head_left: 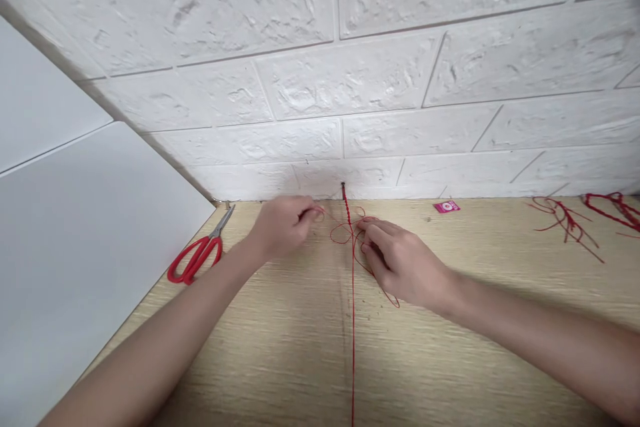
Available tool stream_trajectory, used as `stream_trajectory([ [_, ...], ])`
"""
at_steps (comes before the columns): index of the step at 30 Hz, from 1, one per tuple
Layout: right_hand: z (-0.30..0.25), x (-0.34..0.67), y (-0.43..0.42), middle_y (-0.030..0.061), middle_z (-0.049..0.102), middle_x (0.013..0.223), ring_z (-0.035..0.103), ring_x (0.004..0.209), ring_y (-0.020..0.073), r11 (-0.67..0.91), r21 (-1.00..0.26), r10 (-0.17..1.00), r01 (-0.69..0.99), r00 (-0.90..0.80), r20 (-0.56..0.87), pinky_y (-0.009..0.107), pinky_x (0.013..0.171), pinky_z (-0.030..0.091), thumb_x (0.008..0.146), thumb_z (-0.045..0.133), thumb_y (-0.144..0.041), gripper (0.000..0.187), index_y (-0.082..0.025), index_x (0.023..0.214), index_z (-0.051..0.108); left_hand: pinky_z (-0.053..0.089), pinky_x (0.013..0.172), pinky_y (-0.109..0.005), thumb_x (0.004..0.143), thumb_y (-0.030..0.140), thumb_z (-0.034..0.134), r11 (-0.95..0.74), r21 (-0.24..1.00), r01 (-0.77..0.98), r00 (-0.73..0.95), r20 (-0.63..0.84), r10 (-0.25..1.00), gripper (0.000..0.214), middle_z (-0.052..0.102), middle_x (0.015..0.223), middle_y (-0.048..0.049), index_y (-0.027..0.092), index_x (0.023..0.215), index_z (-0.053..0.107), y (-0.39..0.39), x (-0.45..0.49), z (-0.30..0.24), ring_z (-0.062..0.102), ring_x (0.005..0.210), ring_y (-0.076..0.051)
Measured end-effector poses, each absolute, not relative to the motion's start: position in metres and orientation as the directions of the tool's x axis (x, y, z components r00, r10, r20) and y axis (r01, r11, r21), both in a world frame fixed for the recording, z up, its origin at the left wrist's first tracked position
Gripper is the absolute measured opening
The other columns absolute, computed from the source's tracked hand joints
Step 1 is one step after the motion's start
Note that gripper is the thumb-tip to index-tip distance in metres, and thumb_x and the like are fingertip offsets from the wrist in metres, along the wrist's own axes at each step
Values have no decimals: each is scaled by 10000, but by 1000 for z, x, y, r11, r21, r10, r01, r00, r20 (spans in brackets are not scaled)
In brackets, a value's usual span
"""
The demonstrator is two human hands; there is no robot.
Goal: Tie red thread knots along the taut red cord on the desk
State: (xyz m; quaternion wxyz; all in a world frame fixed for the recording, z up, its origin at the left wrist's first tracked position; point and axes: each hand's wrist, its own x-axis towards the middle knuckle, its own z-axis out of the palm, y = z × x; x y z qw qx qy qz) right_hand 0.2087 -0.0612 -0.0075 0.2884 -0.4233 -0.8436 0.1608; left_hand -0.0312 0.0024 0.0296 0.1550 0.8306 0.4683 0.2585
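Note:
A red knotted cord (pixel 347 207) hangs from a small dark fixing at the foot of the wall. From its lower end a straight red thread (pixel 353 333) runs down toward the front edge of the view. Thin loops of red thread spread to both sides of the knots. To the left of the cord, my left hand (pixel 285 223) pinches one thin red thread between thumb and forefinger. On the other side my right hand (pixel 400 260) has its fingers closed on red thread, with a loose loop trailing below it.
Red-handled scissors (pixel 203 253) lie left of my left hand, beside a white panel (pixel 100 233). A small pink packet (pixel 447 207) sits near the white brick-patterned wall (pixel 380 133). Farther right are a frayed red cord bundle (pixel 567 217) and a braided red cord (pixel 613 212).

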Motion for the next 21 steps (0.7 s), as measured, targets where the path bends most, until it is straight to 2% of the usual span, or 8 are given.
stream_trajectory([
  [2, -7, 209, -61, 108, 631, 956, 602, 948, 243, 596, -513, 802, 618, -483, 351, 396, 863, 506, 944, 416, -123, 145, -211, 838, 458, 431, 623, -281, 910, 366, 548, -338, 814, 473, 220, 262, 940, 260, 669, 703, -28, 174, 751, 624, 10, -30, 28, 588, 637, -151],
  [4, -6, 209, -60, 106, 626, 940, 595, 928, 239, 602, -506, 798, 618, -489, 352, 389, 839, 507, 942, 413, -119, 155, -215, 824, 445, 495, 676, -298, 908, 398, 561, -125, 989, 82, 100, 116, 988, 261, 698, 776, -49, 174, 777, 587, 16, -29, 29, 646, 710, -168],
  [6, -6, 208, -59, 102, 624, 923, 589, 898, 233, 605, -499, 796, 621, -489, 356, 384, 818, 506, 941, 412, -117, 160, -216, 818, 444, 503, 655, -286, 905, 403, 576, 43, 977, -210, 100, -22, 995, 260, 659, 694, -24, 184, 768, 550, 20, -30, 33, 635, 656, -150],
  [8, -6, 208, -58, 99, 630, 916, 584, 897, 233, 614, -486, 789, 622, -491, 368, 388, 835, 501, 935, 421, -111, 156, -213, 821, 455, 425, 525, -249, 918, 436, 558, 127, 950, -287, 159, -84, 984, 304, 466, 482, 46, 196, 734, 530, 20, -31, 37, 470, 444, -103],
  [11, -8, 209, -57, 101, 646, 943, 579, 958, 245, 631, -455, 776, 628, -495, 392, 406, 908, 477, 915, 454, -98, 141, -203, 826, 483, 238, 433, -245, 908, 504, 540, 59, 994, -97, 295, -28, 955, 397, 215, 403, 88, 186, 673, 562, 12, -33, 40, 189, 362, -71],
  [13, -9, 209, -57, 100, 652, 967, 573, 971, 248, 633, -437, 773, 639, -491, 401, 408, 925, 462, 904, 478, -98, 127, -197, 826, 497, 218, 465, -253, 872, 487, 591, -122, 979, 162, 395, 48, 917, 390, 298, 439, 63, 161, 657, 607, 5, -32, 39, 244, 417, -75],
  [16, -10, 210, -58, 97, 653, 980, 564, 949, 246, 624, -415, 779, 662, -484, 400, 406, 895, 455, 899, 495, -107, 109, -191, 833, 511, 240, 518, -257, 889, 453, 581, -362, 798, 482, 488, 98, 867, 380, 420, 536, 27, 148, 668, 637, -1, -28, 35, 351, 526, -96],
  [21, -9, 209, -58, 91, 645, 952, 552, 915, 241, 621, -393, 780, 678, -487, 392, 396, 844, 446, 892, 500, -103, 106, -190, 833, 512, 262, 537, -262, 951, 436, 466, -421, 579, 698, 419, 147, 896, 433, 382, 526, 33, 164, 634, 581, 3, -32, 34, 347, 529, -106],
])
